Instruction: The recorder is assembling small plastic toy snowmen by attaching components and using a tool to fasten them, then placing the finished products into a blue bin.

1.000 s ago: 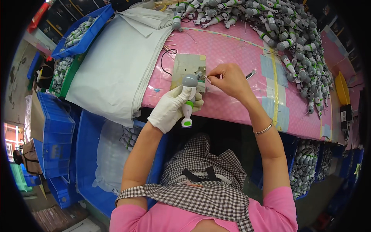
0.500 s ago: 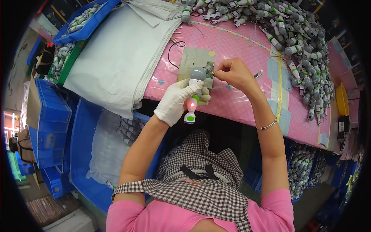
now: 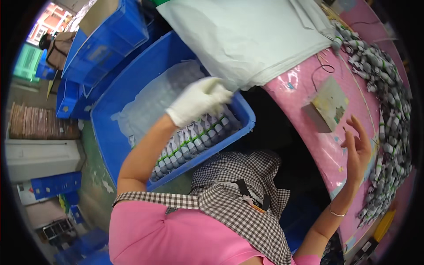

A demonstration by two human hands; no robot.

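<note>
Gadgets (image 3: 190, 143) with grey balls and green rings lie side by side in the blue tub (image 3: 106, 117), on your side of your left hand (image 3: 198, 101), the nearer hand. They slant, balls toward the tub's near edge. Your left fingers curl and blur; I cannot tell if they pinch anything. Your right hand (image 3: 360, 148) is loosely spread beside the grey block (image 3: 331, 100), near the pink worktop's (image 3: 293, 106) near edge. White sheets (image 3: 247, 39) cover its left end. Blue bins (image 3: 106, 55) stand past the tub.
</note>
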